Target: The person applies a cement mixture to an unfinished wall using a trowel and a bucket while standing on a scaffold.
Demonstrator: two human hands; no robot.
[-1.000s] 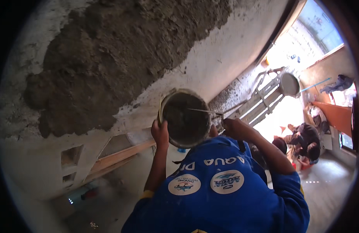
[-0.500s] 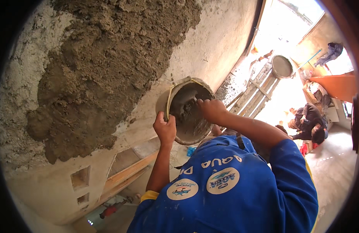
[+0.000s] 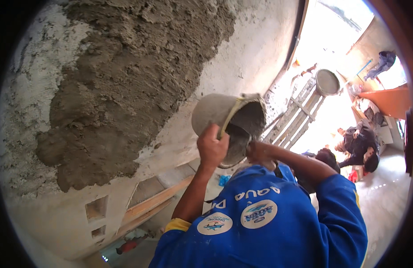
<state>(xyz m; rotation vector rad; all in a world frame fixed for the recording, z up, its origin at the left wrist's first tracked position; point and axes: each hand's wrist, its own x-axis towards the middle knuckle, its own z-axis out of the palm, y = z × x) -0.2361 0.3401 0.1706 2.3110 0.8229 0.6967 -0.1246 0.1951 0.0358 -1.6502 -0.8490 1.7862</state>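
Note:
A cement-caked bucket (image 3: 209,117) is tilted sideways in front of my chest, its mouth turned to the right. My left hand (image 3: 212,148) is closed around the yellowish bucket handle (image 3: 230,117) at the near side of the rim. At the mouth, my right hand (image 3: 261,154) is closed on what looks like a trowel (image 3: 237,139), its blade partly inside the bucket and its grip hidden by my fingers. Grey residue coats the bucket's inside. To the left, rough wet mortar (image 3: 121,94) covers part of the wall (image 3: 255,49).
A round tub of grey mix (image 3: 327,82) stands beside a slatted wooden platform (image 3: 292,118) at the right. Beyond it, people in dark clothing (image 3: 360,138) sit low down. Wooden planks (image 3: 157,198) and square wall openings (image 3: 96,208) lie at the lower left.
The bucket has tipped further, its mouth swinging right, and shifted to the right with my left hand. My right hand has moved lower and nearer to me at the rim.

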